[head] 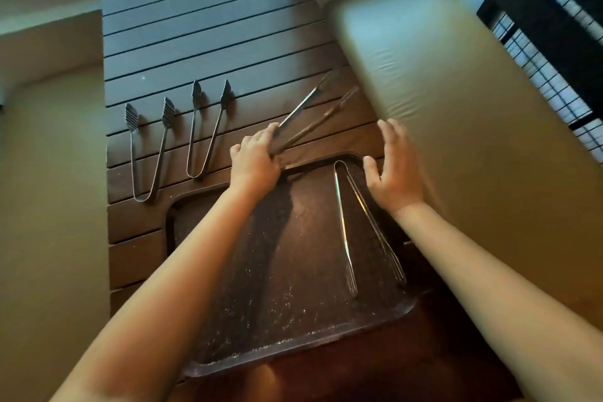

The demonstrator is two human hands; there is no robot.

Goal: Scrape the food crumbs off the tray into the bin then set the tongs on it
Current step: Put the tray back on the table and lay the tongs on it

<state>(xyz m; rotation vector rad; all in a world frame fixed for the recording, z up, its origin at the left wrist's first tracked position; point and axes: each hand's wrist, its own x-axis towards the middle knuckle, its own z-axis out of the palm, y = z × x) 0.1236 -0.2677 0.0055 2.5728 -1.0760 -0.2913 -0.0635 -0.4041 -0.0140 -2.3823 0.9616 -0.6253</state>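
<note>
One pair of tongs [354, 219] already lies on the tray [293, 320] at lower centre, which looks scraped. My left hand [256, 160] grips a second pair [310, 114]; my right hand [393, 170] hovers, fingers released. Two pairs [176, 137] wait on the desk [208, 26], centre left.

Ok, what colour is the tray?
Dark brown, speckled with pale crumbs; the tray shows best in the head view.

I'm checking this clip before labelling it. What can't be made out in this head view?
- Bin: not in view.
- Held tongs: tips blurred; closed end hidden by left hand.
- Tray: partly covered by the forearms.
- Right hand: blurred; touching nothing visible.
</note>
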